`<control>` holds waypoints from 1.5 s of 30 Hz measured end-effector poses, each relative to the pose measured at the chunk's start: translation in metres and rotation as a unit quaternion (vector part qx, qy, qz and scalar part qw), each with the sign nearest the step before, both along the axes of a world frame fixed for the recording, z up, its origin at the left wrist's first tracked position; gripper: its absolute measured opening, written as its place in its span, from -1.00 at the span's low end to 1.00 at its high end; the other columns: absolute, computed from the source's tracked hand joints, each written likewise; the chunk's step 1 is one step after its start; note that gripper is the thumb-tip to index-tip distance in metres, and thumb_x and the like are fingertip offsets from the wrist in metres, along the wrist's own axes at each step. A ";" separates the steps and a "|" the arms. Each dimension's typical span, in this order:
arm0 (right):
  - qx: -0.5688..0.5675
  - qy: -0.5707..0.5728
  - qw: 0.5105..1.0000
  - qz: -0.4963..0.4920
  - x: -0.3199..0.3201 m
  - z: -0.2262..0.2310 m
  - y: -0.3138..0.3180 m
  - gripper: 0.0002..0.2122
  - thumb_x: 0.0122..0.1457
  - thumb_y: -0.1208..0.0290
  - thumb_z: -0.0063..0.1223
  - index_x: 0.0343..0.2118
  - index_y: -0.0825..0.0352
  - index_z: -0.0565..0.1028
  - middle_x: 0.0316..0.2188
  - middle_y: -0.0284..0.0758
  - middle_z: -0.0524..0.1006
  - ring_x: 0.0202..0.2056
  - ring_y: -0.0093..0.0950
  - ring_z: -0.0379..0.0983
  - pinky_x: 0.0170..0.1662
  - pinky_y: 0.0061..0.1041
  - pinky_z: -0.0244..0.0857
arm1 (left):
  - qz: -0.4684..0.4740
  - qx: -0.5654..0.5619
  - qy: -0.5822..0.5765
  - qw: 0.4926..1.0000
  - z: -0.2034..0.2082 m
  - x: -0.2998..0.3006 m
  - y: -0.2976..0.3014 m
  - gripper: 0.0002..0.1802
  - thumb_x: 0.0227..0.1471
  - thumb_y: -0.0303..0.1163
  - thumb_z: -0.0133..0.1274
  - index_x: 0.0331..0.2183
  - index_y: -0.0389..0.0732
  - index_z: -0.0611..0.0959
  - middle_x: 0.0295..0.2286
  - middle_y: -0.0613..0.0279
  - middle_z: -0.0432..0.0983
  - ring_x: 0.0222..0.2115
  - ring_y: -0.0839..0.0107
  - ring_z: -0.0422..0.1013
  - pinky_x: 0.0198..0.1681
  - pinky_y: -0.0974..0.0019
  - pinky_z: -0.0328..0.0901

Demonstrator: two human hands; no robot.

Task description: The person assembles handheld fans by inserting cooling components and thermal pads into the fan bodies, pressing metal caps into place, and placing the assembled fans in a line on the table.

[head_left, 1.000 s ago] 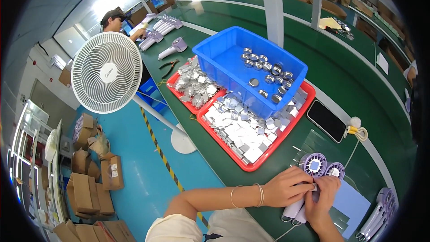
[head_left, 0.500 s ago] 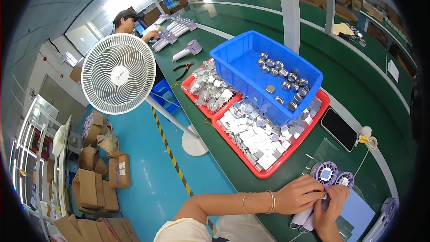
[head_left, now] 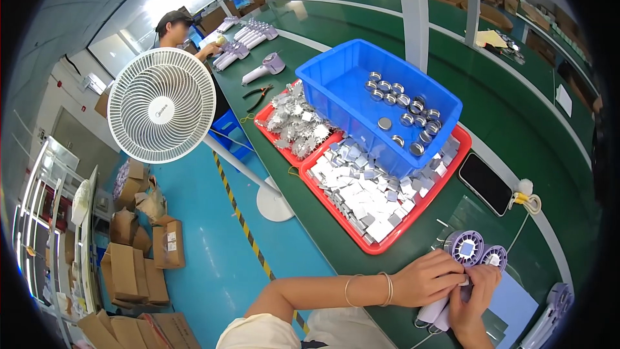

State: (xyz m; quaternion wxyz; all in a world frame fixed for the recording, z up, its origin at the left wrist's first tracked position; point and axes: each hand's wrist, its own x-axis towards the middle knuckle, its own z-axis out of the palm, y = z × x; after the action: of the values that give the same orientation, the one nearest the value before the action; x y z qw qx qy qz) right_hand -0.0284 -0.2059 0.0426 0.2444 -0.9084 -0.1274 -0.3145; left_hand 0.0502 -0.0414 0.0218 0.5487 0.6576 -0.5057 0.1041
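Two purple handheld fans lie side by side near the front right edge. Their round heads, one fan head [head_left: 466,249] and a second fan head [head_left: 494,257], face up, with a pale square on the first. My left hand [head_left: 431,278] comes over the handles [head_left: 434,312] with its fingers pinched. Against it, my right hand [head_left: 475,296] is closed too, fingertips meeting those of the left just below the fan heads. Between the fingertips shows a small pale piece [head_left: 465,280], mostly hidden; its kind cannot be made out.
A red tray [head_left: 381,245] of small white and grey squares supports part of a blue bin [head_left: 342,100] with round metal parts. Beside it are a red tray of silver toothed plates [head_left: 297,123], pliers [head_left: 258,95] and a phone [head_left: 485,184]. A standing fan [head_left: 161,106] and a co-worker [head_left: 173,31] are left.
The view has shifted slightly, so most things sit a little farther left. Both hands stay pinched together at the fans, with barely any finger movement.
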 end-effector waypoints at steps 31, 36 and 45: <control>0.063 0.044 0.997 0.005 0.027 0.035 -0.019 -0.62 -0.21 0.57 0.35 -0.24 0.40 0.51 -0.26 -0.19 0.47 -0.32 -0.22 0.42 -0.18 -0.25 0.29 | -0.021 0.056 0.210 0.976 0.034 0.050 -0.014 -0.69 -0.06 -0.64 0.27 -0.21 -0.32 0.60 -0.41 0.19 0.59 -0.48 0.51 0.48 -0.39 0.46 0.39; 0.019 0.058 0.998 -0.008 0.023 0.039 -0.023 -0.69 -0.25 0.55 0.42 -0.35 0.30 0.61 -0.29 -0.30 0.51 -0.27 -0.31 0.43 -0.14 -0.30 0.29 | -0.032 0.031 0.208 0.977 0.026 0.046 -0.017 -0.72 -0.07 -0.65 0.27 -0.24 -0.32 0.61 -0.44 0.20 0.58 -0.53 0.54 0.44 -0.45 0.49 0.36; -0.130 0.095 0.987 0.004 0.033 0.050 -0.025 -0.66 -0.29 0.46 0.40 -0.33 0.32 0.63 -0.35 -0.32 0.52 -0.27 -0.32 0.48 -0.03 -0.16 0.27 | 0.019 0.122 0.122 0.985 0.025 0.048 -0.002 0.02 -0.32 -0.34 0.46 0.17 -0.27 0.31 0.15 -0.03 0.19 0.21 0.07 0.14 0.24 0.10 0.10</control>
State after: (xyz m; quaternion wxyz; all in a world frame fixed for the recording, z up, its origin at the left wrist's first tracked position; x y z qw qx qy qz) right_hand 0.0050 -0.2307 0.0923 0.1361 -0.9576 -0.1470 -0.2069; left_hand 0.0985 -0.0429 0.0467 0.5199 0.7369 -0.4311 -0.0293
